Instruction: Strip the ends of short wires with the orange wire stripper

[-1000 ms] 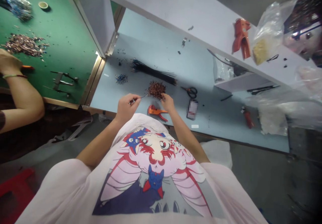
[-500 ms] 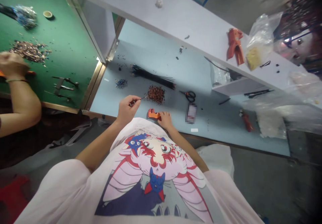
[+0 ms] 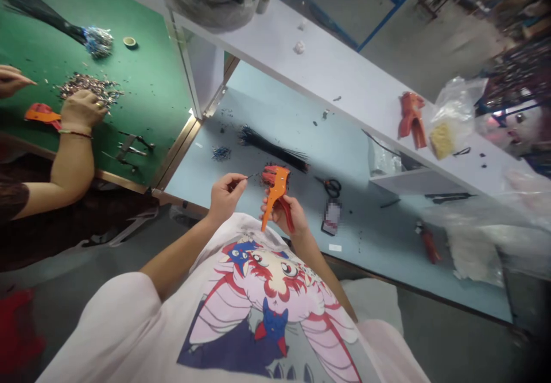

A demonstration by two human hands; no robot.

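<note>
My left hand (image 3: 226,199) pinches a thin dark wire (image 3: 251,176) between thumb and fingertips, its end pointing right. An orange and red wire stripper (image 3: 279,182) is gripped by its handles in my right hand (image 3: 298,215), raised above the table with the jaws toward the wire. The wire and the jaws look slightly apart. Behind the tool, a pile of small copper-coloured scraps is mostly covered. Just beyond lies a bundle of black wires (image 3: 273,149) on the blue table (image 3: 258,93).
Scissors (image 3: 333,187) and a blurred phone (image 3: 331,217) lie to the right. Blue scraps (image 3: 221,153) are left of the bundle. A white shelf (image 3: 348,76) crosses behind, carrying another stripper (image 3: 412,119). At the left green table, a co-worker's hand (image 3: 80,110) touches a scrap pile.
My right hand has picked up the wire stripper from the table and turned its jaws away from me. My left hand still pinches the wire. The view has shifted slightly.
</note>
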